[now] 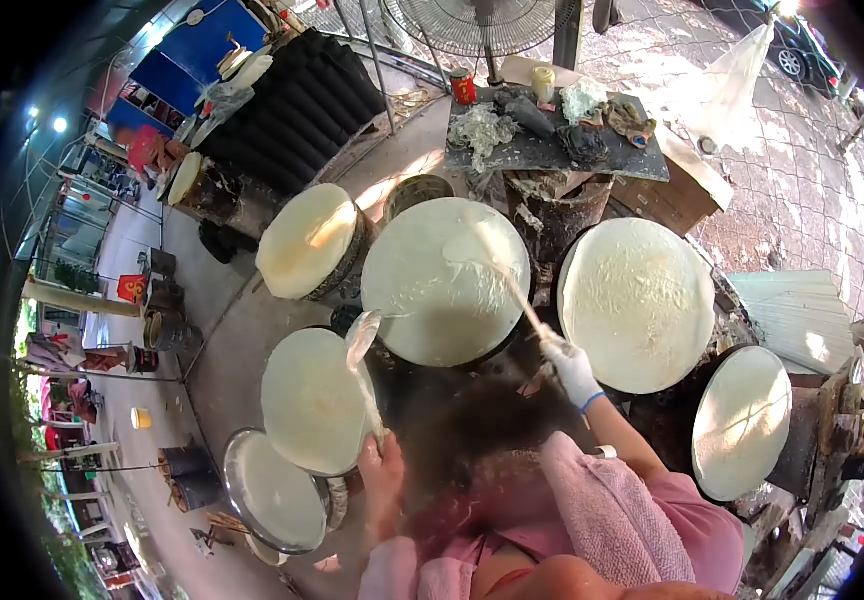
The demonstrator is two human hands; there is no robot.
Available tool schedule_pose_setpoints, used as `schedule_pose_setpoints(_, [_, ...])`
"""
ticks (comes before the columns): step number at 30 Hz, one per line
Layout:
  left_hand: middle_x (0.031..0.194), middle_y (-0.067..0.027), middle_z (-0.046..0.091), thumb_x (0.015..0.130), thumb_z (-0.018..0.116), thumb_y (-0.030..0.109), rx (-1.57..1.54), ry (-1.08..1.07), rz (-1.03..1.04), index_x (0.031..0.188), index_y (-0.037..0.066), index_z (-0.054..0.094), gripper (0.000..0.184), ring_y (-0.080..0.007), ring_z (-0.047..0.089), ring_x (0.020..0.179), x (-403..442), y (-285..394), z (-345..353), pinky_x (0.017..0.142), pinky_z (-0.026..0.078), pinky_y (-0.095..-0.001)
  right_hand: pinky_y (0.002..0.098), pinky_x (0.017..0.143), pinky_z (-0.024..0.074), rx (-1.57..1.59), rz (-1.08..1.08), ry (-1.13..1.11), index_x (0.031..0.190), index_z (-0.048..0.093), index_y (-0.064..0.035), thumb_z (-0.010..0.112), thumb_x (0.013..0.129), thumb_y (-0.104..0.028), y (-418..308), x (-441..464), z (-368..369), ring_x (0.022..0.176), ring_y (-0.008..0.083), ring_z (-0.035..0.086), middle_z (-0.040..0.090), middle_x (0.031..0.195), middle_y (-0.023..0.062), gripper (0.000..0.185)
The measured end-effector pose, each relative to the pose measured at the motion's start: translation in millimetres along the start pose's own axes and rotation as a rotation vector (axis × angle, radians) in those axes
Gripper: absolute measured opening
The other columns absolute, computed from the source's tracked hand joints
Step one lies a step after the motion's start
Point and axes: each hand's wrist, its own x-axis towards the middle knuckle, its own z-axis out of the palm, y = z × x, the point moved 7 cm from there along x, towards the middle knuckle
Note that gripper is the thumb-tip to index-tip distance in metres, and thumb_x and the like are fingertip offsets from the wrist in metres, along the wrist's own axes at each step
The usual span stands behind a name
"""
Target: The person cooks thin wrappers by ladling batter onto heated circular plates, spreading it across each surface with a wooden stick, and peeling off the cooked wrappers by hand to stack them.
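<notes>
Pink towel [620, 510], gloved right hand [572, 373] clenched round stick [523, 302], left hand [382, 472] clasping whitish tool [360, 348]

gloved right hand [574, 375] gripping a stick [525, 300], tip kinda blurry over the middle pan [432, 315], bare left hand [382, 468] on some pale paddle [359, 350] by the left pan [307, 395], fan [467, 25] far back

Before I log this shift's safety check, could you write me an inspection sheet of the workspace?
Surface: central pale round, streaked on top; other pale rounds about it.
Job's things: long-handled paddle on the central round; long pale-coated tool.
Clutter: red can and crumpled items on the dark board.
Hands: gloved right hand grips the paddle; bare left hand holds the coated tool.
Cables: nothing seen near the hands.
Surroundings: large fan, cardboard box, parked car.
</notes>
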Motion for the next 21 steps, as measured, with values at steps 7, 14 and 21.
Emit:
schedule_pose_setpoints(7, [0.055, 0.0007, 0.044, 0.101, 0.052, 0.024, -0.325, -0.134, -0.194, 0.092, 0.004, 0.051, 0.023, -0.0077, 0.036, 0.037, 38, 41, 29, 0.037, 0.029, -0.0232, 0.0216, 0.043, 0.0374, -0.237, 0.064, -0.094, 0.128, 0.062, -0.0117, 0.066, 0.093, -0.03, -19, -6, -1, 0.049, 0.0053, 0.049, 0.053, 0.063, -0.005, 0.039])
schedule_pose_setpoints(14, [0.059, -0.0016, 0.044, 0.098, 0.054, 0.023, -0.468, -0.528, -0.148, 0.083, 0.004, 0.048, 0.025, -0.0112, 0.039, 0.041, 207, 64, 112, 0.039, 0.032, -0.0278, 0.0241, 0.053, 0.0442, -0.466, -0.083, -0.02, 0.131, 0.061, -0.0066, 0.065, 0.093, -0.032, -6, 8, -6, 0.058, 0.0046, 0.052, 0.064, 0.072, -0.0015, 0.046])
schedule_pose_setpoints(21, [0.068, -0.0048, 0.049, 0.098, 0.054, 0.017, -0.586, -0.763, -0.321, 0.084, 0.0, 0.05, 0.022, -0.0107, 0.042, 0.048, 270, 28, 192, 0.042, 0.034, -0.0257, 0.0199, 0.054, 0.0422, -0.1, -0.176, 0.179, 0.134, 0.058, -0.008, 0.061, 0.096, -0.031, 47, -50, 10, 0.062, 0.0051, 0.053, 0.064, 0.091, 0.0006, 0.044])
